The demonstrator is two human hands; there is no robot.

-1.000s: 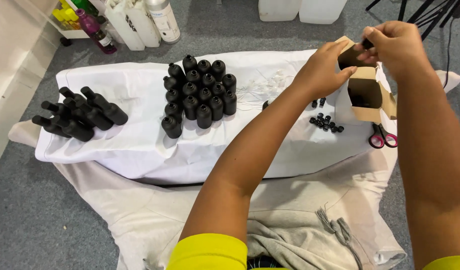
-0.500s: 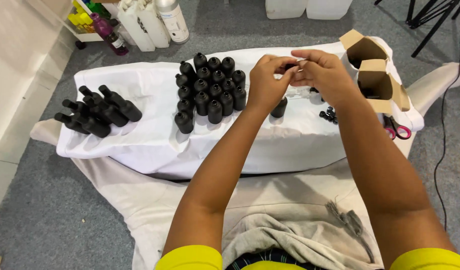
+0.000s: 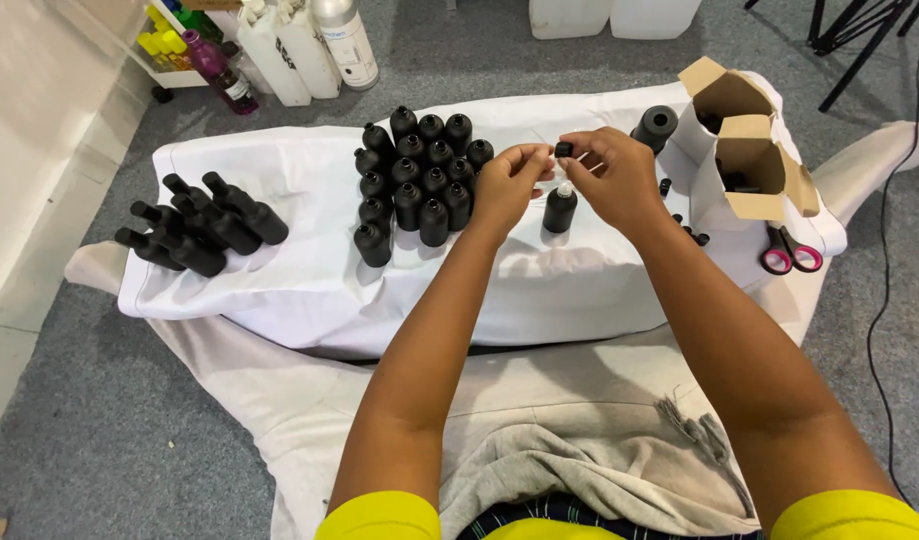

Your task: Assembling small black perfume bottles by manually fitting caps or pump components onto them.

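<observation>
My left hand [image 3: 508, 182] and my right hand [image 3: 612, 172] meet fingertip to fingertip above a small black bottle [image 3: 559, 212]. The bottle stands upright on the white cloth and shows a white tip at its neck. My right thumb and forefinger pinch a small black cap [image 3: 564, 149]. My left fingertips pinch a small white piece [image 3: 549, 166] right next to it. Just left of my hands stands a tight cluster of several upright black bottles [image 3: 416, 180].
Several black bottles [image 3: 195, 225] lie in a pile at the cloth's left end. Open cardboard boxes [image 3: 748, 160], a black roll [image 3: 658, 124], loose black caps [image 3: 696, 236] and pink-handled scissors [image 3: 790, 259] are on the right. White jugs [image 3: 310, 40] stand behind.
Both hands came away from the cardboard box on the right and now meet over the single bottle in the middle.
</observation>
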